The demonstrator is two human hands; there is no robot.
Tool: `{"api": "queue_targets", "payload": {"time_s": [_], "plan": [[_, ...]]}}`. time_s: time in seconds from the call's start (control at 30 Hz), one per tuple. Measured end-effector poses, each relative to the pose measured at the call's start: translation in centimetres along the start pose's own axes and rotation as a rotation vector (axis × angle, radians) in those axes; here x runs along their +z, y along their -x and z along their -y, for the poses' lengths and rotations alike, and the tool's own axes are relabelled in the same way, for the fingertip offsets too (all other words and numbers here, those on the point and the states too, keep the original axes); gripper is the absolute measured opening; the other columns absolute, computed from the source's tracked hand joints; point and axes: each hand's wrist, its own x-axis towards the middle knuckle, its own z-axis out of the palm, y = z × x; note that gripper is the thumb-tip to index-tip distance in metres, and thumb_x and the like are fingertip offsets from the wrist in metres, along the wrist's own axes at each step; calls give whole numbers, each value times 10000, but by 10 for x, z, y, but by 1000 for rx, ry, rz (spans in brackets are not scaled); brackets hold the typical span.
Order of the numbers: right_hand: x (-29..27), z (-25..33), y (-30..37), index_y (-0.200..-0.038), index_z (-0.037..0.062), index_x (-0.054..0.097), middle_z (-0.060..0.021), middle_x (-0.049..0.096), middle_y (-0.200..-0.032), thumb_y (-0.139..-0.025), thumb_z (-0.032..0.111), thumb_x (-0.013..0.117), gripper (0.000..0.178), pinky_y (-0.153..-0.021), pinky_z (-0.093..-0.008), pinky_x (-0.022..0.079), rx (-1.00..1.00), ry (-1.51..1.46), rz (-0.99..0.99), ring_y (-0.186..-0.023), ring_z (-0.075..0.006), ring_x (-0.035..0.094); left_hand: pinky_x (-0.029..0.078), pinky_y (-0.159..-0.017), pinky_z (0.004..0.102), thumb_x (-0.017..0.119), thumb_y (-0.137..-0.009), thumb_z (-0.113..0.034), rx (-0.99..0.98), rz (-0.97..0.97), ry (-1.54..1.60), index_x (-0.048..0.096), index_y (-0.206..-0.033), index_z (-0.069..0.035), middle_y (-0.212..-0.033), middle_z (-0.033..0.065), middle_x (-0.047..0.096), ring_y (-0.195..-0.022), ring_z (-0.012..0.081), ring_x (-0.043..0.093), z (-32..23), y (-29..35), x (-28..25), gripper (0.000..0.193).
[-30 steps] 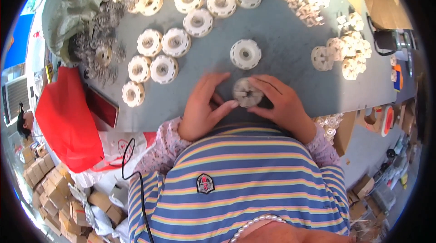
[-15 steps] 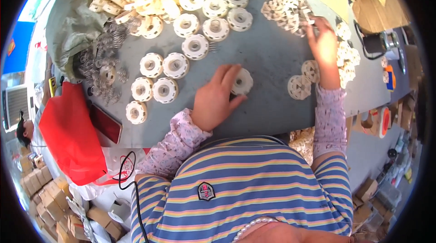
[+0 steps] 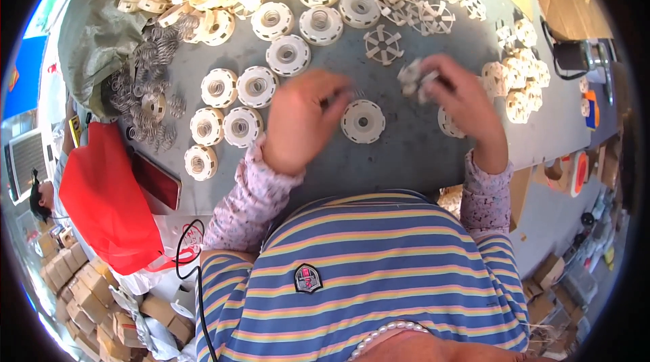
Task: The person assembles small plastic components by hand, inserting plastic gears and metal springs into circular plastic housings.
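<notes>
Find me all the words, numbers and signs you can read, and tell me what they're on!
Badge on the striped shirt: it has a small mark, too blurred to read.
White bag: red print, too small and creased to read.
White wheel: no writing that I can see.
So there's nothing I can quote for you here.

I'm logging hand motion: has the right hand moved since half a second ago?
Yes: the right hand has moved leftward and back, away from the brown cardboard.
</notes>
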Motion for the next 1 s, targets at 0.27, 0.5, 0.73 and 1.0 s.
{"api": "queue_targets", "payload": {"time_s": [0.27,0.5,0.73,1.0], "plan": [[37,37,16,-1374,121,659,-114,715,-1220,-892,115,792,500,-1010,-459,537,-261,732,-175,-1170,-356,654,566,-716,408,757,-896,-14,-208,275,215,795,-1093,-71,-1003,124,718,-801,307,703,-33,20,7,208],[75,39,39,-1160,130,793,-46,753,-1206,-790,126,873,379,-1106,-468,474,-405,623,43,-1226,-285,648,544,-665,310,710,-913,45,-260,228,316,758,-1203,-44,-1024,103,715,-728,180,666,-27,32,10,306],[74,30,32,-1142,169,788,16,767,-1154,-775,194,891,382,-1177,-517,393,-490,655,58,-1268,-252,630,561,-688,308,796,-852,14,-299,259,345,670,-1374,-56,-1242,95,676,-767,160,659,-31,36,-1,542],[29,27,25,-1295,137,743,-64,750,-1160,-859,118,834,446,-1083,-444,499,-300,691,-120,-1208,-275,663,555,-691,309,919,-783,-92,-211,286,276,645,-1433,-69,-1345,99,654,-764,169,649,-23,47,14,705]]}}
